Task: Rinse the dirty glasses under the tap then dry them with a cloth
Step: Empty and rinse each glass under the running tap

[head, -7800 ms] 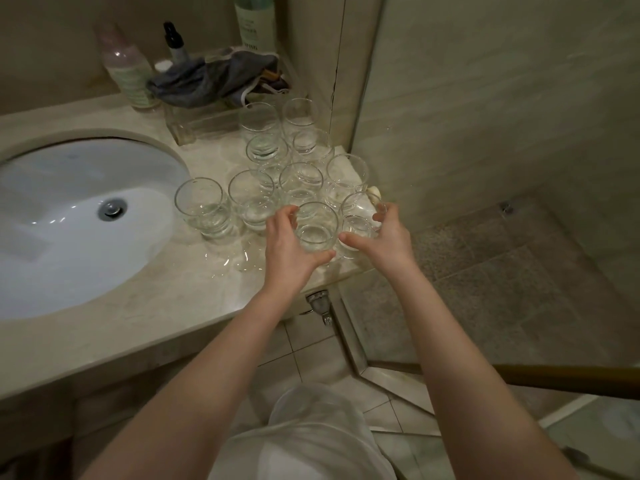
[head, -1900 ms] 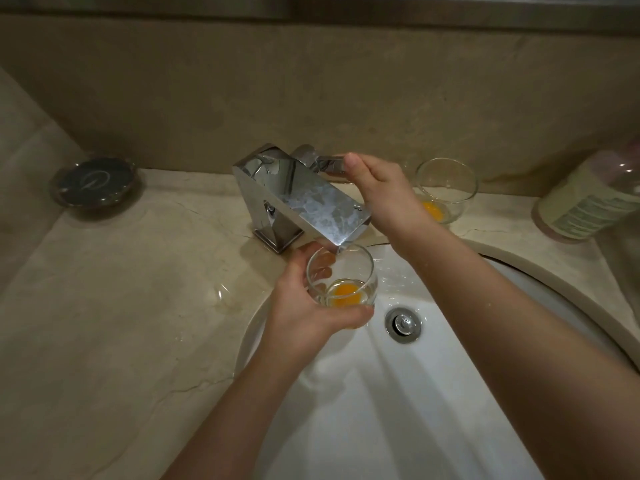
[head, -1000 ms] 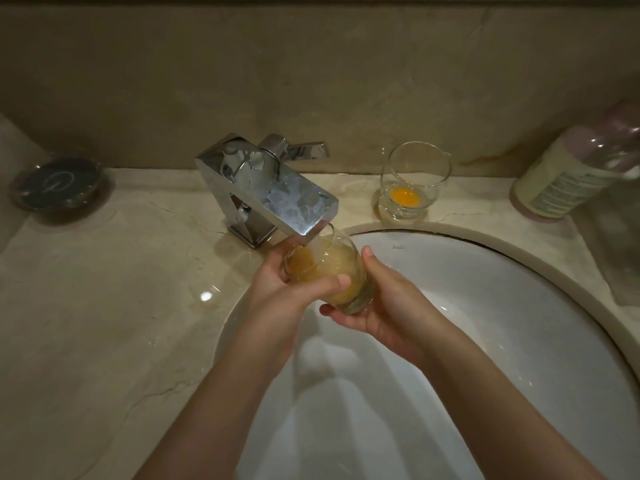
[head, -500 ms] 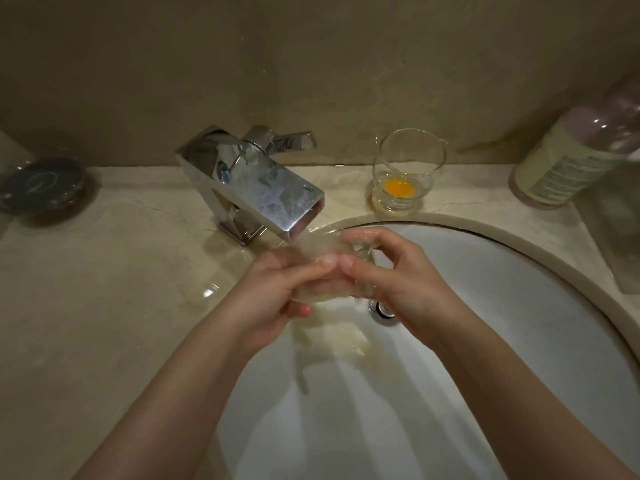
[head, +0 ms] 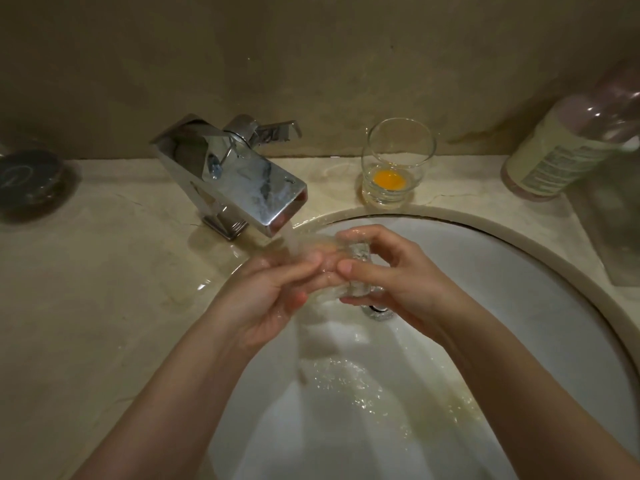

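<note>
Both hands on the glass (head: 349,268) under the tap (head: 239,181). Right hand (head: 391,275) curls around the base end, thumb in front and fingers behind. Left hand (head: 270,289) is at the mouth end, fingertips against or inside the rim; we can't tell which through the water. Glass lies roughly on its side, over the sink (head: 519,306), with the stream hitting it.

Handling, our read: thin clear glass, light, rigid, fragile, and very slick when wet. We'd keep a full wrap around the body near the thick base, not a pinch on the rim. Dropping it onto the porcelain is the obvious risk.

Pose: both forearms come in from below, converging over the bowl, wrists slightly bent inward.

Second dirty glass (head: 394,164), with orange residue at its bottom, stands upright on the counter (head: 104,306) behind the basin, just right of the tap. No cloth in view.
</note>
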